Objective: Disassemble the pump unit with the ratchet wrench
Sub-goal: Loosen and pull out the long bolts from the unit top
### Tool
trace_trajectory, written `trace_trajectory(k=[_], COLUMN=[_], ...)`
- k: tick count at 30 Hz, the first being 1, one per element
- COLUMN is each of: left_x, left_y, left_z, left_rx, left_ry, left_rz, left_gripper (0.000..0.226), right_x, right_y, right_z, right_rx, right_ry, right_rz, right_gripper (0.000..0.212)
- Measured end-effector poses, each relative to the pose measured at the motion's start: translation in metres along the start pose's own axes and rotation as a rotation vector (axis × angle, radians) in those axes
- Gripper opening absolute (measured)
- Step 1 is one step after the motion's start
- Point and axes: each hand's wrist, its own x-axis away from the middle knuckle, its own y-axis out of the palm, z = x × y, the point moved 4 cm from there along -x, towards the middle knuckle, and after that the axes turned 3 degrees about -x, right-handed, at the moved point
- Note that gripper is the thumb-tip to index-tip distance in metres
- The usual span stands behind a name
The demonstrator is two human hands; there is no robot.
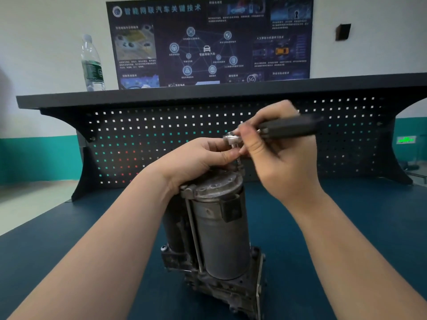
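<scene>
Pump unit [219, 229] stands upright on tabletop [69, 239]; right hand [275, 155] grips ratchet wrench [277, 130] above its top cap, left hand [198, 158] pinching the socket (bolt hidden); loosening stroke judged next.

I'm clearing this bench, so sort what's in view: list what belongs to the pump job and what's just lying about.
In the job: pump unit; ratchet wrench, held in the right hand; left hand at its head.

Lying about: water bottle on the shelf; wall poster.
</scene>
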Motion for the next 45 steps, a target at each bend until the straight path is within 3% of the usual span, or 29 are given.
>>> trace_trajectory(k=[5, 7, 9, 12, 13, 15, 17, 21, 23, 25, 27, 29, 32, 34, 36, 40, 42, 45], left_x=[0.002, 0.0, -0.002, -0.003, -0.003, -0.001, 0.001, 0.0, -0.002, -0.004, -0.005, -0.005, -0.004, -0.002, -0.002, -0.004, -0.005, -0.006], left_y=[-0.001, -0.001, 0.001, 0.003, 0.002, 0.001, 0.001, 0.0, 0.0, 0.001, 0.001, 0.001, 0.0, 0.0, 0.0, 0.0, -0.001, 0.0], left_z=[0.0, 0.0, 0.001, 0.002, 0.002, 0.001, 0.002, 0.0, 0.001, 0.001, 0.001, 0.001, 0.002, 0.003, 0.002, 0.0, 0.0, 0.0], left_rx=[-0.001, -0.039, -0.102, -0.107, -0.087, -0.045, -0.021, -0.033, -0.058, -0.081, -0.102, -0.101, -0.12, -0.108, -0.075, -0.033, -0.041, -0.064], left_ry=[-0.019, -0.036, -0.04, -0.015, -0.002, 0.005, -0.009, -0.049, -0.06, -0.059, -0.056, -0.046, -0.027, -0.014, -0.01, -0.014, -0.01, -0.007], left_rz=[0.006, 0.035, 0.048, 0.043, 0.041, 0.032, 0.027, 0.081, 0.102, 0.103, 0.1, 0.087, 0.089, 0.081, 0.046, 0.042, 0.054, 0.057], left_gripper=[0.016, 0.014, 0.016, 0.013, 0.016, 0.02, 0.02, 0.025, 0.028, 0.027, 0.025, 0.021, 0.012, 0.009, 0.017, 0.032, 0.031, 0.017], right_x=[0.009, 0.014, 0.013, 0.004, 0.004, 0.002, -0.002, 0.011, 0.018, 0.02, 0.019, 0.015, 0.013, 0.014, 0.01, 0.01, 0.014, 0.014], right_y=[-0.001, 0.002, -0.002, -0.005, -0.002, -0.002, -0.008, -0.002, 0.003, 0.005, 0.004, -0.002, 0.005, 0.007, 0.002, -0.002, 0.0, -0.001], right_z=[0.04, 0.05, 0.044, 0.012, 0.007, 0.006, 0.015, 0.045, 0.05, 0.053, 0.05, 0.037, 0.007, 0.004, 0.01, 0.036, 0.048, 0.053], right_rx=[-0.813, -0.928, -0.777, -0.213, -0.093, -0.063, -0.272, -0.936, -1.103, -1.144, -0.974, -0.601, -0.13, -0.034, -0.146, -0.755, -0.976, -1.081], right_ry=[0.753, 0.882, 0.687, 0.119, 0.023, 0.044, 0.27, 0.923, 1.091, 1.126, 1.022, 0.665, 0.033, -0.084, 0.06, 0.627, 0.872, 1.04], right_rz=[0.372, 0.457, 0.399, 0.081, -0.006, -0.026, 0.098, 0.458, 0.604, 0.675, 0.658, 0.556, 0.193, 0.08, 0.144, 0.408, 0.478, 0.499], right_gripper=[0.019, 0.023, 0.018, 0.009, 0.007, 0.008, 0.011, 0.019, 0.022, 0.02, 0.016, 0.013, 0.01, 0.011, 0.009, 0.023, 0.028, 0.02])
